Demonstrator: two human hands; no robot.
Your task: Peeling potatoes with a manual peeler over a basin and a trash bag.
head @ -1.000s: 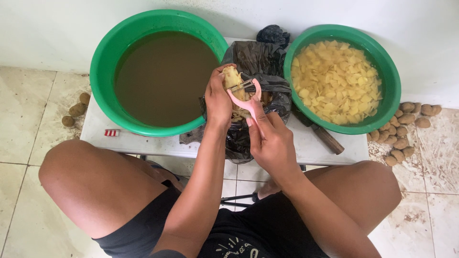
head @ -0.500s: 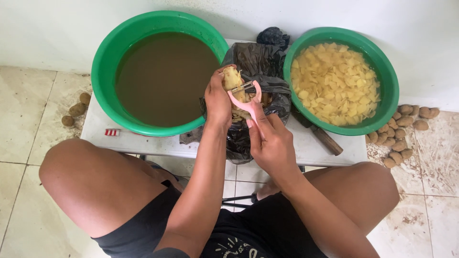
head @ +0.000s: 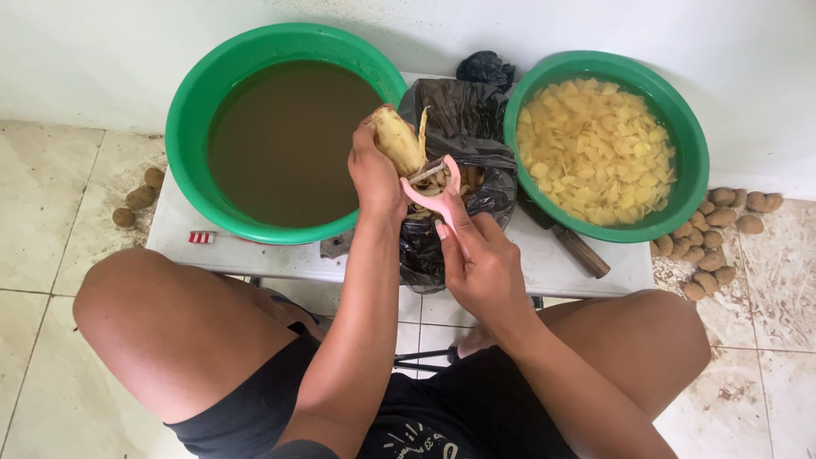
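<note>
- The left hand (head: 374, 174) holds a potato (head: 397, 140) above the open black plastic bag (head: 463, 115) in the middle of the counter (head: 544, 263).
- Its fingers are closed round the potato's left side, with the thumb side hidden behind it.
- The potato's long axis runs on a slant, its upper end pointing up and left toward the large green basin of brown water (head: 285, 136), its lower end pointing down and right toward the peeler.
- A thin strip of peel stands up from the potato's right edge.
- The right hand (head: 480, 263) grips the handle of a pink peeler (head: 433, 191), fingers wrapped shut on it; the handle runs from the hand up and left.
- The peeler's head sits at the potato's lower end, touching it.
- A second green basin (head: 693, 161) to the right holds pale potato slices (head: 599, 149) in water.
- A knife (head: 574, 245) lies on the counter just beside that basin.
- Unpeeled potatoes (head: 710, 238) lie on the floor at right, and a few more potatoes (head: 136, 195) on the floor at left.
</note>
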